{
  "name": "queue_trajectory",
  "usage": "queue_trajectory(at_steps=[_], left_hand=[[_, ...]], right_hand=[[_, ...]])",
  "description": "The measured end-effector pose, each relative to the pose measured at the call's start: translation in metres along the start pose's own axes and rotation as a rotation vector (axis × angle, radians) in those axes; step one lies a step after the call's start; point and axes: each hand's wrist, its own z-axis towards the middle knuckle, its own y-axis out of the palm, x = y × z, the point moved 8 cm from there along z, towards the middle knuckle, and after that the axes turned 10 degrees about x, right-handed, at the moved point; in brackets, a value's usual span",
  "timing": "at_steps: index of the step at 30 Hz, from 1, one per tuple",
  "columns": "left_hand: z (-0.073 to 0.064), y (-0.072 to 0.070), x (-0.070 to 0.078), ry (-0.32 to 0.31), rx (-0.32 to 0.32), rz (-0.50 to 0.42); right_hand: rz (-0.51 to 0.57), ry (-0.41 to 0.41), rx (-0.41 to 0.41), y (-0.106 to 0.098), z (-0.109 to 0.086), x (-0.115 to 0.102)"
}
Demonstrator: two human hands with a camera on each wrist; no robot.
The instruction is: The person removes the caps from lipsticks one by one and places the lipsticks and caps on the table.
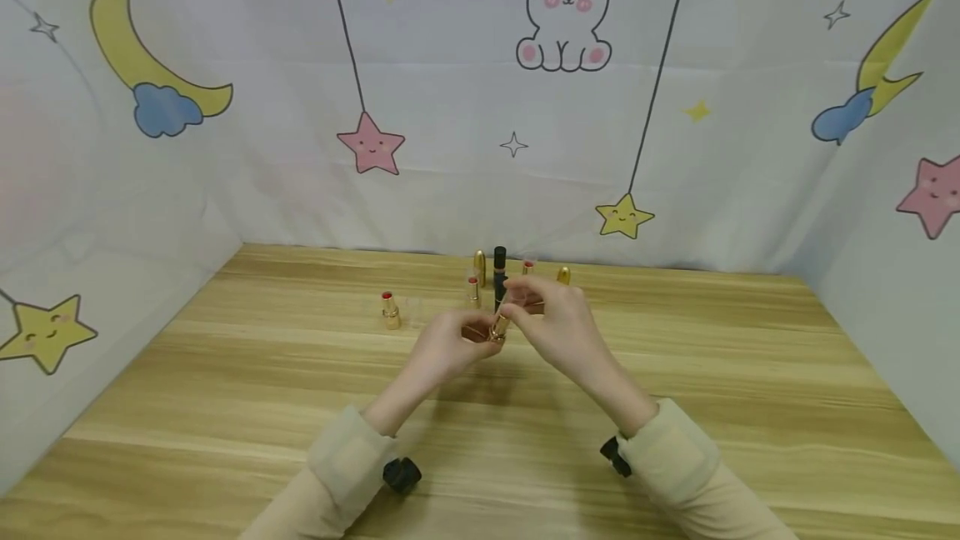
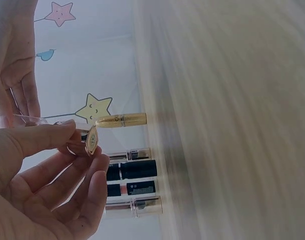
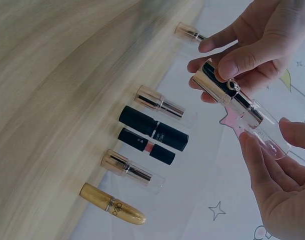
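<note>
My left hand point(image 1: 448, 346) grips the gold base of a lipstick point(image 3: 225, 90) between thumb and fingers, above the table. With thumb and fingertips my right hand point(image 1: 564, 322) pinches the clear cap point(image 3: 275, 145) at the lipstick's other end. In the right wrist view the cap surrounds the upper part of the gold inner tube; whether it is fully seated I cannot tell. From the left wrist view, the lipstick's base end faces the camera, and my fingers partly hide the rest.
Behind my hands stand a gold bullet-shaped lipstick point(image 3: 112, 204), a black lipstick tube point(image 3: 153, 128), a smaller black tube point(image 3: 146, 146) and clear-capped gold lipsticks point(image 3: 159, 102). Left of them is a gold lipstick with a red tip point(image 1: 390, 312). A printed curtain point(image 1: 465, 190) borders the wooden table point(image 1: 262, 390).
</note>
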Motion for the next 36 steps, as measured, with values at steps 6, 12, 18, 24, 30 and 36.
queue_trajectory(at_steps=[6,12,18,24,30,36], left_hand=[[-0.004,-0.011,0.0,0.052,0.008,0.05],[-0.005,-0.015,-0.008,0.076,0.015,0.074],[-0.006,-0.022,-0.016,0.065,0.032,0.075],[-0.008,-0.034,-0.027,0.009,0.045,0.105],[-0.01,-0.046,-0.038,-0.036,0.057,0.119],[-0.011,-0.06,-0.046,-0.049,0.077,0.114]], right_hand=[[0.029,-0.023,0.011,0.001,0.0,-0.008],[0.056,-0.046,0.034,0.002,0.003,-0.01],[0.065,-0.063,0.052,0.002,0.006,-0.013],[0.049,-0.05,0.049,0.005,0.006,-0.013],[0.02,-0.027,0.019,0.017,0.005,-0.007],[0.028,-0.014,-0.02,0.033,0.006,-0.006]])
